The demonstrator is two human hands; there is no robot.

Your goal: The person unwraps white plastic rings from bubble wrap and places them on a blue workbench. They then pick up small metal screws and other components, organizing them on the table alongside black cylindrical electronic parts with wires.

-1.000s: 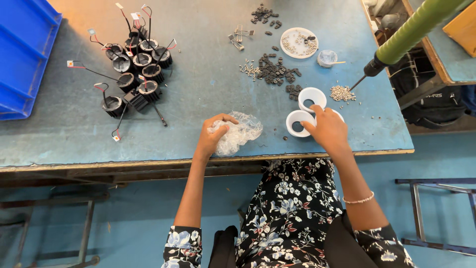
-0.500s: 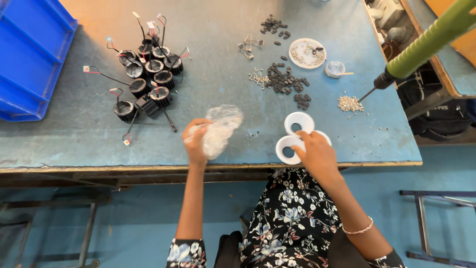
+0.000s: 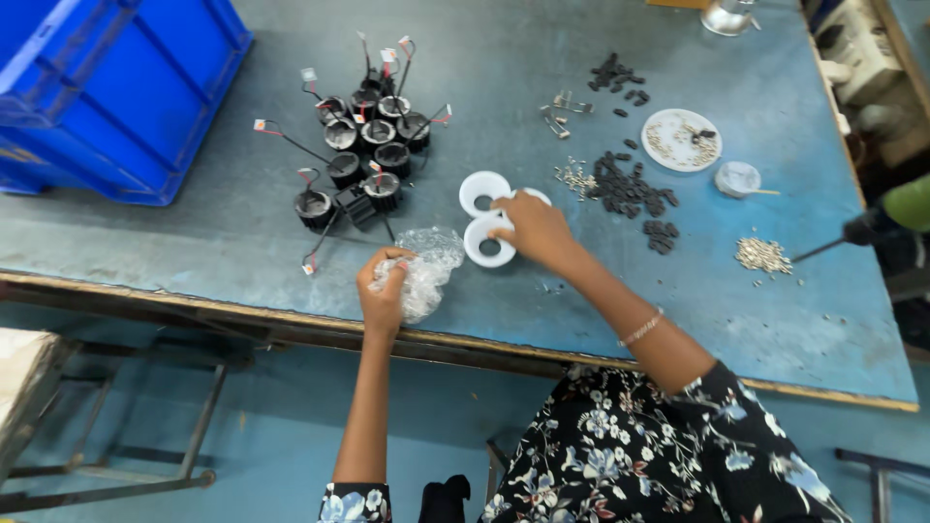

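**Hands on plastic wrap and white rings at the bench edge**

From my remote view, the blue worktable (image 3: pixel 174 247) fills most of the frame, and a large blue crate (image 3: pixel 107 92) sits at its upper left. Left of centre I see a cluster of black round housings (image 3: pixel 363 155) with thin wires standing up from them. Right of centre lies a scatter of small black parts (image 3: pixel 630 189); a white dish (image 3: pixel 681 138) of tiny pieces sits above and to the right of it, and a small heap of screws (image 3: pixel 762 255) lies at the right.

The white rings (image 3: pixel 484 199) lie at the middle of the frame, touching one another. My right hand (image 3: pixel 533 228) rests on them, fingers curled over the lower ring's edge; I cannot tell whether it grips or only presses. My left hand (image 3: pixel 385 291), near the table's front edge, is closed around a crumpled clear plastic wrap (image 3: pixel 426 266), which bulges out between thumb and fingers.
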